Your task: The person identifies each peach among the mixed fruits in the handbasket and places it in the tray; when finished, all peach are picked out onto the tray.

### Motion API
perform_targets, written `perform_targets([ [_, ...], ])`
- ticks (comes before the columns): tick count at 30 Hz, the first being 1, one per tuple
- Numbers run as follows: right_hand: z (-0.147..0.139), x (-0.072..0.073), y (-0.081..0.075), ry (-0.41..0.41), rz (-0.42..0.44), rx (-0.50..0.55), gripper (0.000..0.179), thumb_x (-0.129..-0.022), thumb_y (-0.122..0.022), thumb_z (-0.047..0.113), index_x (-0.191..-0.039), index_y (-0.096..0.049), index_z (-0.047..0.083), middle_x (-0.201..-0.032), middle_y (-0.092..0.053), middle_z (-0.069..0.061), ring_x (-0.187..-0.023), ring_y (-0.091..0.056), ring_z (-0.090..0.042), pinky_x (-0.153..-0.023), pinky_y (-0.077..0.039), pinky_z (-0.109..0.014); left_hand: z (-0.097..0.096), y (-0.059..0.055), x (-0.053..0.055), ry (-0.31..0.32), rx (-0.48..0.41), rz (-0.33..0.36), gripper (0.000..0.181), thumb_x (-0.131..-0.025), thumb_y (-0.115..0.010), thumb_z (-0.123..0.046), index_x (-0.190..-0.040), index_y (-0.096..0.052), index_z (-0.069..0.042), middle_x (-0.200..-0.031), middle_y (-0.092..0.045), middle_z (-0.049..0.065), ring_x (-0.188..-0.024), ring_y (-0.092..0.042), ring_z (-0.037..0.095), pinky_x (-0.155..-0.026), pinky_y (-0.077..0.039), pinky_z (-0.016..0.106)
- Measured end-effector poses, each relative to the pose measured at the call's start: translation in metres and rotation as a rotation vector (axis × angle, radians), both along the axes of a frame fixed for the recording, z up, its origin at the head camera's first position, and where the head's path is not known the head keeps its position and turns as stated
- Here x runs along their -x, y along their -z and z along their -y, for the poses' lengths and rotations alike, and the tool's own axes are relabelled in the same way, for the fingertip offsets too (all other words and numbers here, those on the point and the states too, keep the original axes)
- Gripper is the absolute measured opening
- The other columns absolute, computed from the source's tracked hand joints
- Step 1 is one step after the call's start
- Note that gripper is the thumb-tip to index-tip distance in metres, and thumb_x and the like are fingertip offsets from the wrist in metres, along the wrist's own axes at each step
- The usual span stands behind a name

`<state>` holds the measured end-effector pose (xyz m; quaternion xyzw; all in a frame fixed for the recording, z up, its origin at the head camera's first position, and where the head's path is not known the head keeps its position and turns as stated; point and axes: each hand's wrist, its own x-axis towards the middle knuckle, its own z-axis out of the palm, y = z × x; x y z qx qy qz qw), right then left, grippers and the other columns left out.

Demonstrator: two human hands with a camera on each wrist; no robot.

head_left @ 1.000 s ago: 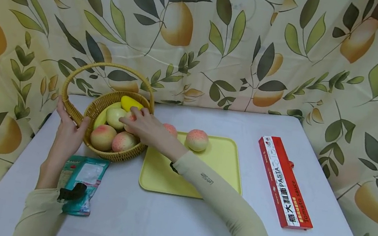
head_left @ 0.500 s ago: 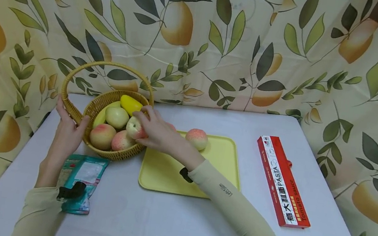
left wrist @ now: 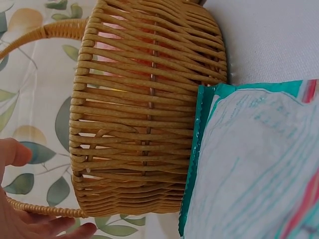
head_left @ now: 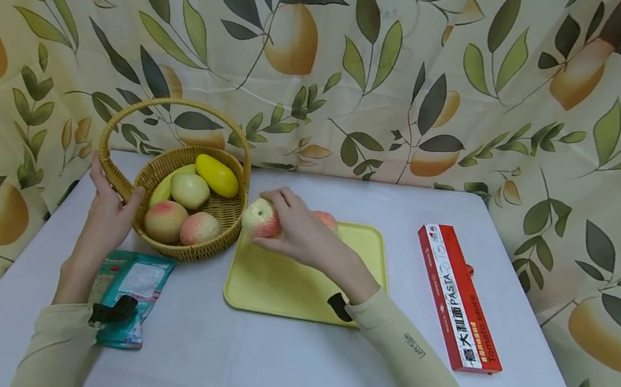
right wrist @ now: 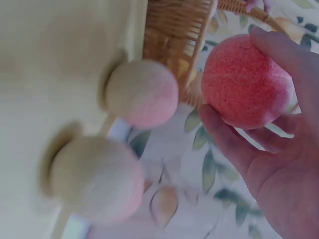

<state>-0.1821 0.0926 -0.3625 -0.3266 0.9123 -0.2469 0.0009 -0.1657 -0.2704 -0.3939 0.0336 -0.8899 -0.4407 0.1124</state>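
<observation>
My right hand (head_left: 304, 233) grips a pink and cream peach (head_left: 260, 219) just off the basket's right rim, over the left end of the yellow tray (head_left: 284, 290). The right wrist view shows thumb and fingers around this peach (right wrist: 244, 82). Two more peaches, one nearer (right wrist: 99, 179) and one farther (right wrist: 144, 94), sit on the tray; in the head view the hand hides one of them. My left hand (head_left: 109, 210) rests at the left foot of the handle of the wicker basket (left wrist: 134, 124), its thumb and fingers spread on either side of the handle.
The basket holds two peaches (head_left: 199, 229), a pale green round fruit (head_left: 189, 191), a yellow oblong fruit (head_left: 216, 176) and a banana-like fruit (head_left: 162, 191). A teal packet (head_left: 143, 282) lies before the basket. A red pasta box (head_left: 459, 303) lies at the right.
My right hand has lifted the peach out of the basket and carried it right to the tray's left end. My left hand has stayed at the basket handle.
</observation>
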Motion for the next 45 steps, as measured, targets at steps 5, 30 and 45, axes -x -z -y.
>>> perform_targets([
  [5, -0.039, -0.006, 0.007, 0.082, 0.057, 0.060, 0.074, -0.088, -0.080, 0.043, -0.146, -0.047, 0.011, -0.139, -0.052, -0.006, -0.118, -0.060, -0.019, -0.098, -0.056, -0.040, 0.001, -0.004, 0.000, 0.011, 0.005, 0.002, 0.094, -0.107, -0.044, -0.040, -0.158, 0.032, -0.025, -0.158, -0.026, 0.043, -0.128, -0.049, 0.063, -0.099, -0.045, 0.073],
  [30, -0.157, -0.005, 0.047, 0.400, 0.219, 0.005, 0.082, -0.090, -0.079, 0.039, -0.150, -0.036, 0.004, -0.143, -0.046, -0.018, -0.120, -0.057, -0.032, -0.106, -0.052, -0.052, 0.002, 0.001, -0.002, 0.039, -0.024, -0.018, 0.092, -0.107, -0.045, -0.037, -0.159, 0.030, -0.025, -0.166, -0.017, 0.035, -0.137, -0.044, 0.057, -0.100, -0.043, 0.072],
  [45, -0.161, 0.000, 0.057, 0.411, 0.283, 0.011, 0.083, -0.092, -0.076, 0.043, -0.152, -0.034, 0.005, -0.141, -0.046, -0.017, -0.119, -0.055, -0.033, -0.106, -0.050, -0.053, 0.001, 0.005, -0.003, 0.037, -0.022, -0.010, 0.092, -0.107, -0.046, -0.036, -0.158, 0.030, -0.025, -0.162, -0.024, 0.038, -0.137, -0.046, 0.055, -0.101, -0.044, 0.070],
])
